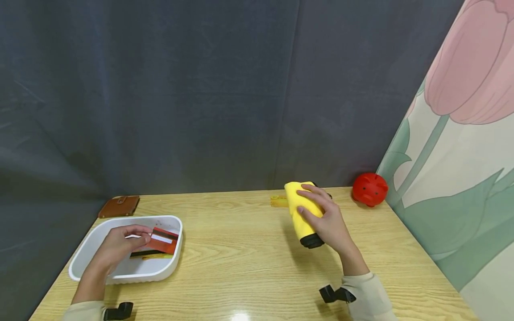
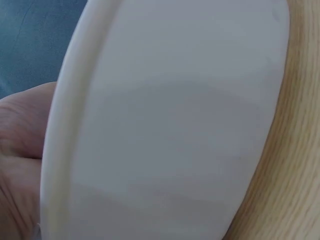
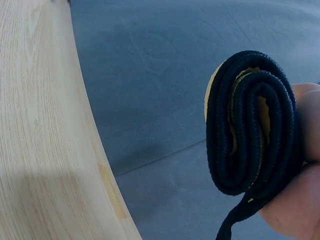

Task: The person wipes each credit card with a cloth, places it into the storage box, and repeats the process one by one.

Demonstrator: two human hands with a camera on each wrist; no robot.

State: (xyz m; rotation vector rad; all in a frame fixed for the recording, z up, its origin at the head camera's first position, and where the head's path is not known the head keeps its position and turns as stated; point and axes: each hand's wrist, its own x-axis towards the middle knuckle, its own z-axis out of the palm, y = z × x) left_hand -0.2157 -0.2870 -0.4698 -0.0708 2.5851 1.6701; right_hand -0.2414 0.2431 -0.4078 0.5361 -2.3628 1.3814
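Observation:
My left hand (image 1: 114, 249) reaches over the white plastic tub (image 1: 174, 263) and pinches a red bank card (image 1: 162, 239) with a dark stripe and a white strip. Below that card, other cards (image 1: 140, 254) with black and yellow edges lie in the tub. In the left wrist view the tub's wall (image 2: 175, 125) hides the fingers; only part of the palm shows. My right hand (image 1: 331, 223) grips a rolled yellow cloth (image 1: 299, 211) with black edging, held above the table. In the right wrist view, the cloth's dark spiral end (image 3: 250, 125) faces the camera, with a loose strip hanging down.
A brown leather wallet (image 1: 119, 207) lies at the table's back left, behind the tub. At the back right stands a red piggy bank (image 1: 369, 189). A see-through yellow strip (image 1: 278, 201) lies near the back edge, partly behind the cloth. A dark curtain (image 1: 201, 98) hangs behind the table.

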